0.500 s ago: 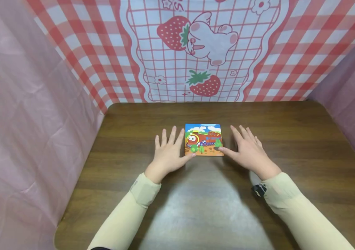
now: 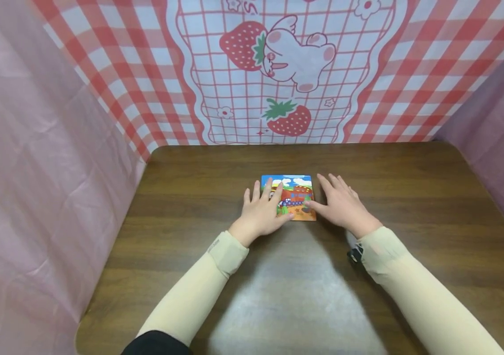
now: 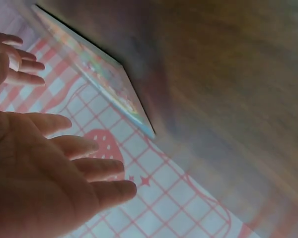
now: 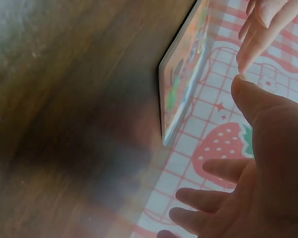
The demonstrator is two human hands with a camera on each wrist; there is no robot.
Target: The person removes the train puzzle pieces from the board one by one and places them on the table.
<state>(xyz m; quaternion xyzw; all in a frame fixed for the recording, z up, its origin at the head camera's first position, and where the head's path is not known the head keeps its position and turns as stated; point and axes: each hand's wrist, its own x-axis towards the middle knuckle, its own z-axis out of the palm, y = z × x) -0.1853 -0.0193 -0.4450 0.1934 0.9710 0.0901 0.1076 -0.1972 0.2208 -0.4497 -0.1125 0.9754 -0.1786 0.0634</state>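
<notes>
A small square picture puzzle board (image 2: pixel 297 197) with a cartoon train lies flat on the wooden table. My left hand (image 2: pixel 261 213) hovers over its left part with fingers spread, hiding the train's face. At the board's right side is my right hand (image 2: pixel 341 204), fingers straight, its thumb over the right edge. In the left wrist view, a gap separates the left hand (image 3: pixel 54 168) from the board (image 3: pixel 97 69). The right wrist view likewise shows the right hand (image 4: pixel 238 183) apart from the board (image 4: pixel 181 74). Neither hand holds anything.
The brown wooden table (image 2: pixel 190 177) extends on all sides of the board. Behind it hangs a red-checked cloth (image 2: pixel 234 98) with strawberries. Pink curtains (image 2: pixel 34 172) flank the table. A dark band with a small device (image 2: pixel 355 253) is on the right wrist.
My left hand has moved right, from beside the board to above its left part. The right hand has shifted slightly left and away from me. The board lies as before.
</notes>
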